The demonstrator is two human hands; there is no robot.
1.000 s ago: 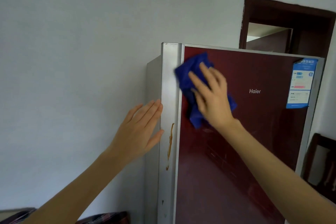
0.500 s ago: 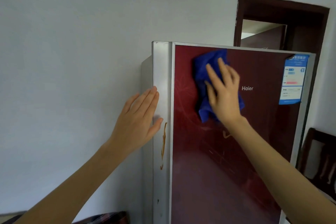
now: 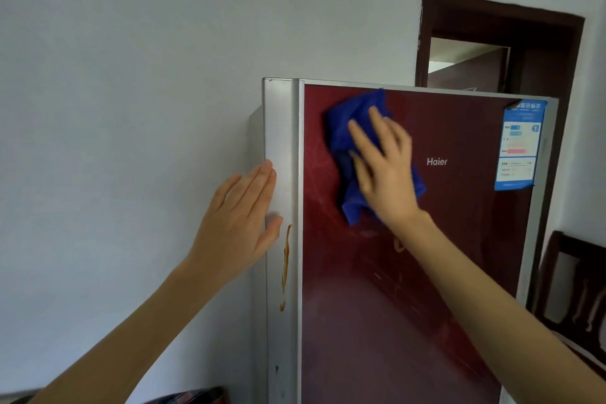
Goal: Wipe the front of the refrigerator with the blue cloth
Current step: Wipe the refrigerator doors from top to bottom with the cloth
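Note:
The refrigerator (image 3: 442,272) has a glossy dark red door with a silver frame and stands against a white wall. My right hand (image 3: 383,170) presses the crumpled blue cloth (image 3: 344,128) flat against the upper left part of the red door, just below its top edge. My left hand (image 3: 242,223) lies flat, fingers together, on the fridge's silver left edge and holds nothing. A brown drip stain (image 3: 285,272) runs down the silver strip beside that hand.
A blue-and-white energy label (image 3: 519,144) is stuck at the door's upper right. Behind the fridge is a dark brown door frame (image 3: 498,26). A dark wooden chair (image 3: 574,289) stands to the right. A dark object (image 3: 193,397) sits low at the left.
My right hand slid the cloth rightward along the top of the door, then back a little to the left. The left hand stayed on the silver edge.

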